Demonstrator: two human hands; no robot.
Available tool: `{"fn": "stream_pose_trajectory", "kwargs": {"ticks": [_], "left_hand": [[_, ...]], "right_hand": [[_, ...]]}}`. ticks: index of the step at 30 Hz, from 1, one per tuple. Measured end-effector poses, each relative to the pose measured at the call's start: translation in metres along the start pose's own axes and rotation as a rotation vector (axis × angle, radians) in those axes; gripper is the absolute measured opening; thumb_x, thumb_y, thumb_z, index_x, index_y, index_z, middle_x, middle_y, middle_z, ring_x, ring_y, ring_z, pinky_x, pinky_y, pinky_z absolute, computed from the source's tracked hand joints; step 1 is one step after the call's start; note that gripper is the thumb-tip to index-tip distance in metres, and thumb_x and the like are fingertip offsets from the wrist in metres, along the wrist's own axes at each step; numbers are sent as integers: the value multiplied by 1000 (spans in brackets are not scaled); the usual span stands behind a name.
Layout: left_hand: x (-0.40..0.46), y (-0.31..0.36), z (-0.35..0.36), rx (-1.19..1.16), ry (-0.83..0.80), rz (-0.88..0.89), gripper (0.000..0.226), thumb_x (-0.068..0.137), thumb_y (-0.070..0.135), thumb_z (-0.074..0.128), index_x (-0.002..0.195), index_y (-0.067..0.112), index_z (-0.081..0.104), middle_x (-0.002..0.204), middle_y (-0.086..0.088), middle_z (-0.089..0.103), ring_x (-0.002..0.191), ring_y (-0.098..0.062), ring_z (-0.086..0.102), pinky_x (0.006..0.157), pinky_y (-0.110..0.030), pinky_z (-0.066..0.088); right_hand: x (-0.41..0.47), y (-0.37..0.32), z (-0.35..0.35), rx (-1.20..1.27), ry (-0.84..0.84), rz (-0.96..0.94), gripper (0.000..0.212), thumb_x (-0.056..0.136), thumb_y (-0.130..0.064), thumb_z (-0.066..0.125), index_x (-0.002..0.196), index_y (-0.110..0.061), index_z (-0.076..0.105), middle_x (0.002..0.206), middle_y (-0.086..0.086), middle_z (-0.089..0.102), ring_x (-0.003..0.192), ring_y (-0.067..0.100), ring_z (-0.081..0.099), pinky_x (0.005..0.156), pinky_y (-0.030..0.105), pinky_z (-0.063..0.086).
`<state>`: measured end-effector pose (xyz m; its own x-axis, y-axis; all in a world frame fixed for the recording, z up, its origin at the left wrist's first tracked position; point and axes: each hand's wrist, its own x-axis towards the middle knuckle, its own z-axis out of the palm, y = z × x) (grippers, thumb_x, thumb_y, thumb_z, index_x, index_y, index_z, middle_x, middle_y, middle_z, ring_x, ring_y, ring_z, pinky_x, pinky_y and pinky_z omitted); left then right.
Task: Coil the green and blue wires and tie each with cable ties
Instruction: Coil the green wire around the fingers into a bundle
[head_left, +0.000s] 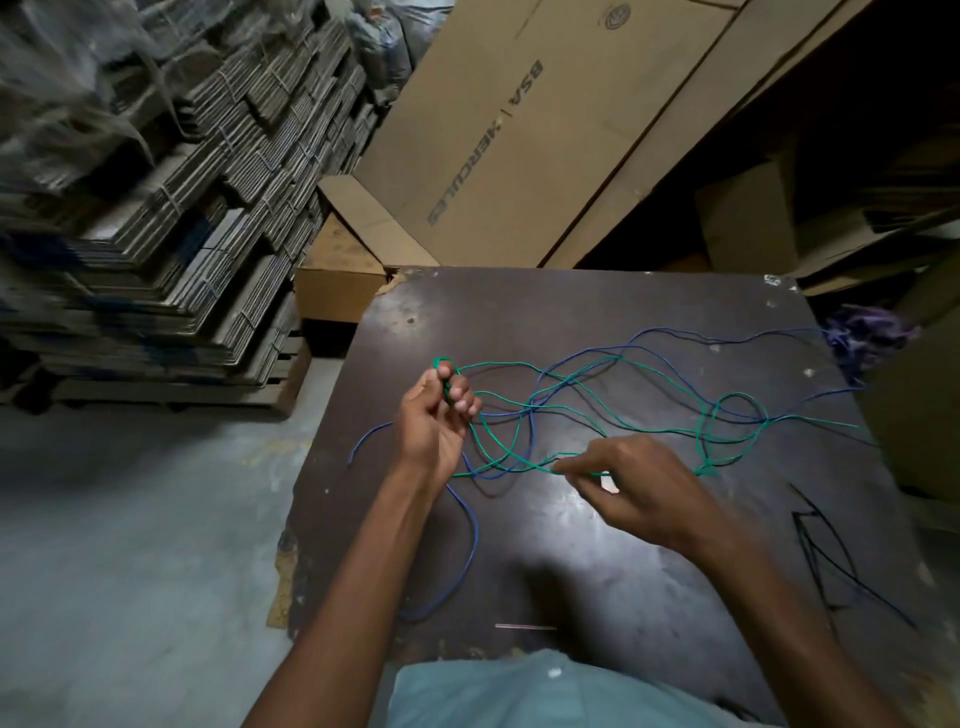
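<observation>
A green wire (582, 404) and a blue wire (675, 335) lie tangled in loose loops across a dark table (597, 545). My left hand (436, 415) is raised at the table's left side and grips a small bunch of green loops between thumb and curled fingers. My right hand (639, 486) pinches a green strand near the table's middle, low over the surface. One end of the blue wire (470, 540) curves down toward the front left edge. Black cable ties (826, 556) lie at the right of the table.
Stacks of flattened cardboard (156, 234) on a pallet rise to the left. Large cardboard boxes (519, 130) lean behind the table. A purple tangle of thread (862, 332) sits at the table's far right corner. A thin metal pin (524, 627) lies near the front edge.
</observation>
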<state>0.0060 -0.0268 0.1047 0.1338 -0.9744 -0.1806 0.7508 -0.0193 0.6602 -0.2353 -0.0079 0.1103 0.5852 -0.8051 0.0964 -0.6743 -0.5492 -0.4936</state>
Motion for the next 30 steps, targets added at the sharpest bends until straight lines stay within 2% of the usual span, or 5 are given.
{"fn": "stream_pose_trajectory", "kwargs": {"ticks": [7, 12, 19, 26, 30], "left_hand": [[-8, -19, 5, 379, -213, 76, 22, 101, 17, 32, 88, 8, 46, 78, -7, 72, 73, -22, 70, 74, -33, 57], [-26, -36, 21, 709, -446, 4, 35, 98, 16, 34, 93, -14, 51, 68, -13, 62, 57, -18, 59, 59, -24, 48], [-34, -30, 27, 272, -432, -301, 20, 93, 18, 37, 81, 9, 50, 50, 6, 23, 44, -9, 11, 48, -33, 5], [-35, -29, 29, 185, -449, -433, 20, 94, 21, 37, 77, 13, 43, 53, 6, 15, 40, -7, 11, 46, -30, 7], [-37, -26, 34, 124, -471, -473, 23, 96, 21, 35, 75, 15, 42, 55, 7, 13, 42, -7, 10, 45, -28, 10]], "right_hand": [[18, -28, -37, 24, -26, -140, 27, 92, -45, 58, 85, -26, 75, 71, -9, 54, 63, 7, 48, 56, 35, 46], [40, -32, -49, 89, 166, -168, 16, 93, -37, 67, 93, -26, 80, 73, -12, 49, 60, 4, 42, 56, 29, 38], [43, -11, -43, 311, 326, 26, 13, 86, -37, 80, 90, -26, 82, 76, -3, 65, 72, 13, 61, 59, 31, 45], [42, 0, -36, 479, 329, 102, 13, 85, -34, 80, 90, -22, 82, 77, 3, 69, 71, 11, 62, 64, 34, 51], [38, 4, -38, 667, 164, 167, 26, 87, -37, 77, 103, -16, 81, 96, 0, 79, 95, 17, 74, 89, 41, 57]]}}
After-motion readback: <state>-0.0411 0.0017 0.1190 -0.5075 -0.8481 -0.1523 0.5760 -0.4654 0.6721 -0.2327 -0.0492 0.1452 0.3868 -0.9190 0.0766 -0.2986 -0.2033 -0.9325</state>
